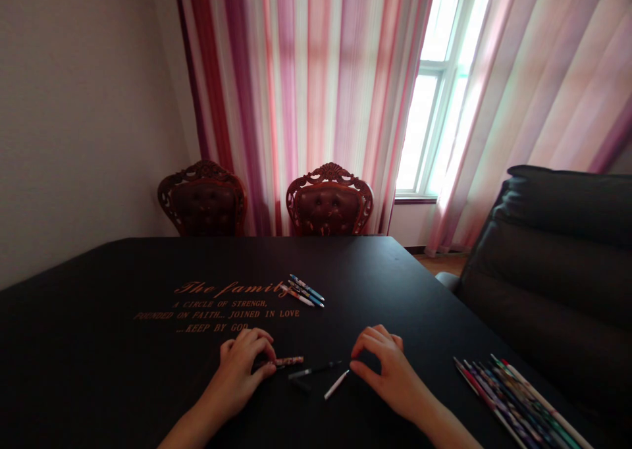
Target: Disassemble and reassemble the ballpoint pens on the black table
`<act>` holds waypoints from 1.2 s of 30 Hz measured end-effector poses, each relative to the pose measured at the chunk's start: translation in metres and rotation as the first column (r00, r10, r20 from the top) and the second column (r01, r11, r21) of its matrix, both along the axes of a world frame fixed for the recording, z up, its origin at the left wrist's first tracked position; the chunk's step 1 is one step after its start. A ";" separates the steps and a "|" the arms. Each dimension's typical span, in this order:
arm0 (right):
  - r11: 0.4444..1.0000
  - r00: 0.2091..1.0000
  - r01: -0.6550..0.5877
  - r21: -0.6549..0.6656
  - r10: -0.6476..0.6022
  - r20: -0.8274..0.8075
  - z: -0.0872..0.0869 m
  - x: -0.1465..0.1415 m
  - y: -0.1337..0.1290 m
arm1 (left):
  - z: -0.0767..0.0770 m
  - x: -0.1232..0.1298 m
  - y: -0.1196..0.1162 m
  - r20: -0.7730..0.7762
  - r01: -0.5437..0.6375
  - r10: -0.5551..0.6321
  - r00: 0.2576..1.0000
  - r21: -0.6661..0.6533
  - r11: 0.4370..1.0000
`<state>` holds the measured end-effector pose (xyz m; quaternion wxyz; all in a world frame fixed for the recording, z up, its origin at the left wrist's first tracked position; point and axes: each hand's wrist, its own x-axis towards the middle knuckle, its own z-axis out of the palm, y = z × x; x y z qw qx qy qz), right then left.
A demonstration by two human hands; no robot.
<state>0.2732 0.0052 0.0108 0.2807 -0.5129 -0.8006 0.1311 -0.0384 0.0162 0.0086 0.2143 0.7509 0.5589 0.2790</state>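
Pink pen barrel point(289, 361) | left hand point(239, 373) curled on it | right hand point(382, 370) half-open

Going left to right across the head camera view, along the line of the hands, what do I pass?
Left hand, patterned pen, black pen, right hand, pen pile.

Pen parts point(315, 370) lie between left hand point(237, 373) and right hand point(388, 373)
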 end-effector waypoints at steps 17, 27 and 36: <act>0.992 0.997 -0.080 -0.099 0.080 -0.004 -0.003 -0.008 -0.003 | -0.012 0.003 0.012 0.863 0.111 0.255 0.435 -0.332 0.937; 0.997 0.998 -0.058 -0.044 0.059 0.003 -0.001 -0.010 -0.005 | -0.007 0.004 0.010 0.653 -0.074 0.190 0.733 -0.201 0.977; 0.996 0.999 -0.038 -0.083 0.040 0.026 0.000 -0.009 -0.006 | -0.011 0.005 0.004 0.080 -0.169 0.166 0.983 0.030 0.985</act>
